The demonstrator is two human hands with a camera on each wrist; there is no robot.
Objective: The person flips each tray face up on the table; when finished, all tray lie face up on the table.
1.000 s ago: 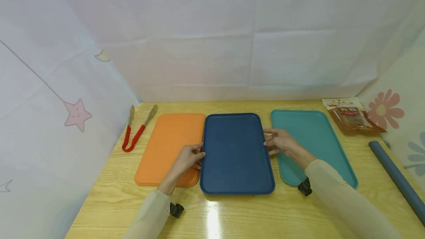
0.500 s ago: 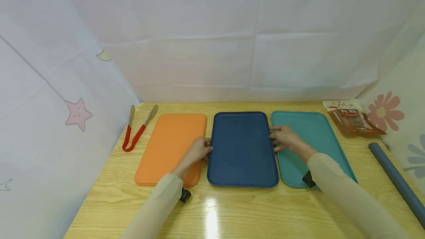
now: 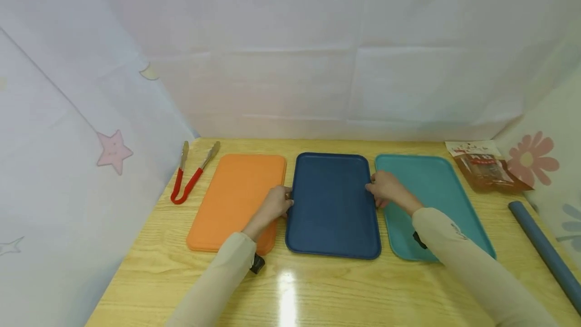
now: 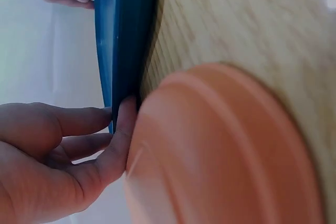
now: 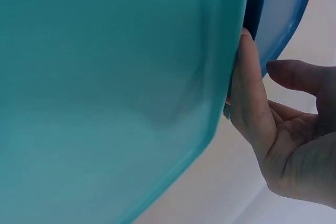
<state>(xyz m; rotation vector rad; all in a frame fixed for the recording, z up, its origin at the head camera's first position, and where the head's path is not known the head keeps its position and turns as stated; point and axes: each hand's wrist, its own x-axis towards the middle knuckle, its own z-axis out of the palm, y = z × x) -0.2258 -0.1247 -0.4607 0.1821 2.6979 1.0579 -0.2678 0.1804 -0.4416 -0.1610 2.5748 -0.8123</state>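
Observation:
A navy blue tray [image 3: 334, 206] lies between two others in the middle of the table. My left hand [image 3: 274, 205] pinches its left rim; in the left wrist view, thumb and fingers meet at the edge of the blue tray [image 4: 123, 30], with one finger beside the orange tray [image 4: 210, 145]. At the opposite rim, my right hand [image 3: 386, 188] grips the navy tray, its wrist above the teal tray [image 3: 431, 191]. The right wrist view has the right hand [image 5: 283, 124] with fingers between the teal and blue trays and the thumb at the blue rim.
Left of the orange tray [image 3: 236, 201] lie red-handled tongs [image 3: 190, 180], spread apart. A brown food packet [image 3: 487, 165] sits at the back right, with a grey-blue roll [image 3: 542, 246] along the right edge. White cloth [image 3: 281, 64] hangs behind the wooden table [image 3: 336, 291].
The navy tray has shifted right and slightly away from me, leaving a gap beside the orange tray. Both hands moved with it, and the right fingers have drawn in at its rim.

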